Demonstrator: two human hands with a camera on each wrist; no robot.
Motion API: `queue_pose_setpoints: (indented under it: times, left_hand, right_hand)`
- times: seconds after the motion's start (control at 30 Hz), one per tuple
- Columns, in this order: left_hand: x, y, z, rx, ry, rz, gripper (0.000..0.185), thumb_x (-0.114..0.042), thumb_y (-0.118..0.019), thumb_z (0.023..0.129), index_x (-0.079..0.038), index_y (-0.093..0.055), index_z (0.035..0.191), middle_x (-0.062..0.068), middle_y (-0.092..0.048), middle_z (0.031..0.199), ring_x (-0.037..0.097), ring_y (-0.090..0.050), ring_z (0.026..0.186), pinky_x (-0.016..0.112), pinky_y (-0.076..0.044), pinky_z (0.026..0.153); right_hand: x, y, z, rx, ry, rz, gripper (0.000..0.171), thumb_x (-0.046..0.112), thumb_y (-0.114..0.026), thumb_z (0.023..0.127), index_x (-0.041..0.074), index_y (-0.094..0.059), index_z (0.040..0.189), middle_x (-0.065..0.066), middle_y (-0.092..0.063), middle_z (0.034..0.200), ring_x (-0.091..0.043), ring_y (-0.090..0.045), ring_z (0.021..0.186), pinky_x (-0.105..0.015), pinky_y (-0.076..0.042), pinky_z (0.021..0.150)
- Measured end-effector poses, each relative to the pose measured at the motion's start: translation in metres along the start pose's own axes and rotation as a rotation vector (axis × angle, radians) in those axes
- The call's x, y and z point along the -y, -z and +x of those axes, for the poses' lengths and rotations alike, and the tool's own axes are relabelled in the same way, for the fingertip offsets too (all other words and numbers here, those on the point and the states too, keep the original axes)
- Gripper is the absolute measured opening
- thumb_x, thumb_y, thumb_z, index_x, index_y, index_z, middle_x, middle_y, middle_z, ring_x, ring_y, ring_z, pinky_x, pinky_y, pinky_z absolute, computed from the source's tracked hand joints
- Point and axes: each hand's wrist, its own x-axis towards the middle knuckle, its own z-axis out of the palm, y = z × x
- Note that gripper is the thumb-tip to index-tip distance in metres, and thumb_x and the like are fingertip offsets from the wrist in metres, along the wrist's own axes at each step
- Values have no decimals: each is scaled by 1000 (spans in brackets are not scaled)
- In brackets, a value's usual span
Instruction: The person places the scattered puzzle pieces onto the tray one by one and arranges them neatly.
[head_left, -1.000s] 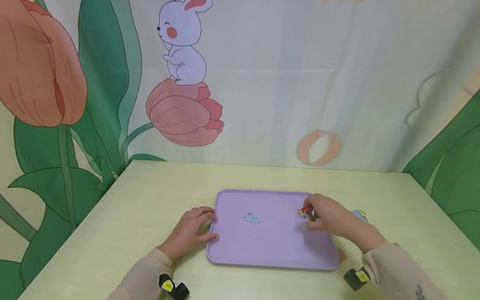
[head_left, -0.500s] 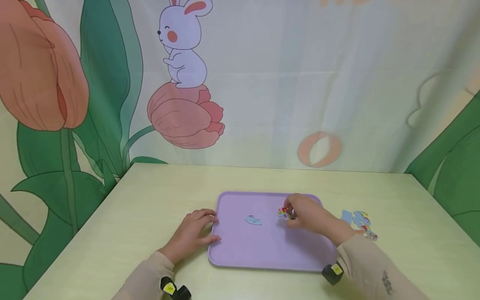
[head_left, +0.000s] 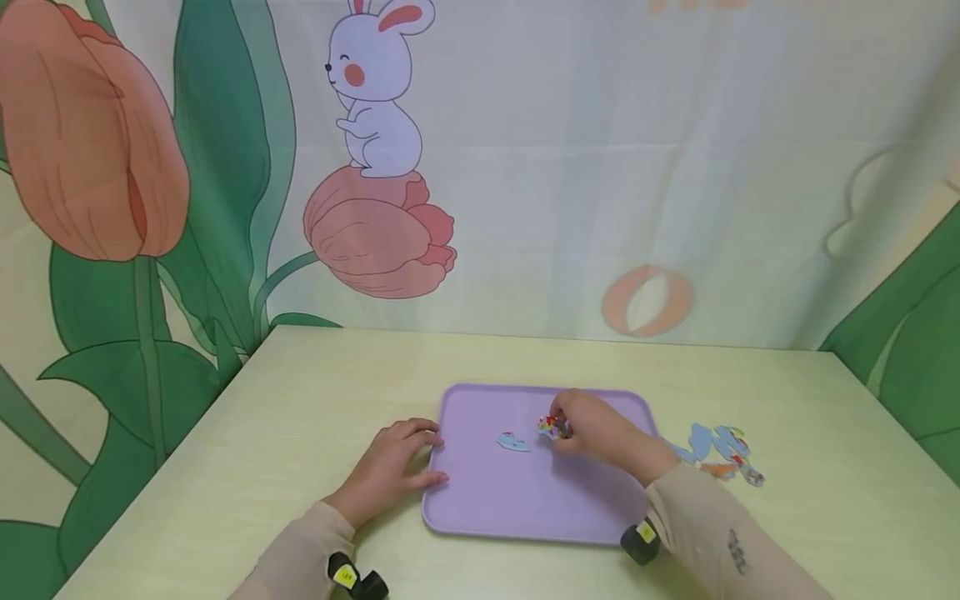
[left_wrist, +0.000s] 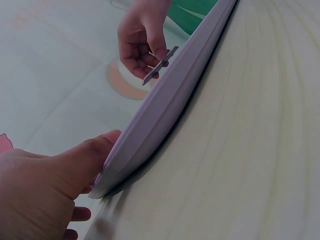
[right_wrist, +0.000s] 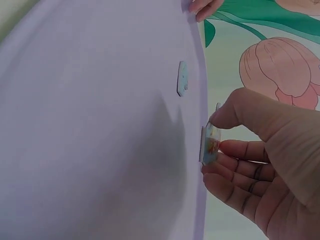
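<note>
A purple tray [head_left: 525, 529] lies on the pale green table. A small blue puzzle piece [head_left: 514, 442] sits on it near the middle. My right hand [head_left: 564, 432] hovers just right of that piece and pinches a colourful puzzle piece [head_left: 551, 427] between thumb and fingers. The right wrist view shows this held piece [right_wrist: 210, 145] edge-on above the tray [right_wrist: 100, 125], with the blue piece [right_wrist: 182, 78] beyond it. My left hand [head_left: 405, 458] rests with relaxed fingers against the tray's left edge. In the left wrist view its thumb [left_wrist: 80, 167] presses on the rim [left_wrist: 165, 105].
Several loose puzzle pieces [head_left: 720, 454] lie in a small pile on the table right of the tray. A curtain with a rabbit and tulips hangs behind the table's far edge. The table edges run close on left and right.
My right hand has carried the colourful piece leftward over the tray, from its right side to beside the blue piece. The left hand has stayed at the tray's edge.
</note>
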Motion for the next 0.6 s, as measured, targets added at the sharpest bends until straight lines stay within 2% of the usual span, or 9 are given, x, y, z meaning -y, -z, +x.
queue_pose_setpoints:
  times: [0.17,0.37,0.6]
  left_hand:
    - [1,-1,-1,6,17,-6,44,-40,-78,76,-12,-67,108,4,-61,125,24,-56,115,44,-44,98]
    - [1,-3,-1,2,12,-7,44,-41,-77,76,-12,-68,108,3,-61,125,23,-56,115,42,-44,96]
    - [1,-1,0,4,8,2,43,-41,-77,76,-13,-67,108,3,-61,125,23,-56,115,42,-44,95]
  right_hand:
    - [0,-9,8,22,-42,2,32,9,-72,71,-1,-59,99,-4,-58,82,-12,-48,72,-25,-44,67]
    - [2,-19,14,52,-110,-55,34,11,-76,72,0,-61,101,-3,-56,86,-13,-50,75,-30,-47,72]
    - [6,-22,15,31,-76,-127,33,11,-76,71,0,-61,98,-5,-54,87,-15,-50,75,-35,-49,77]
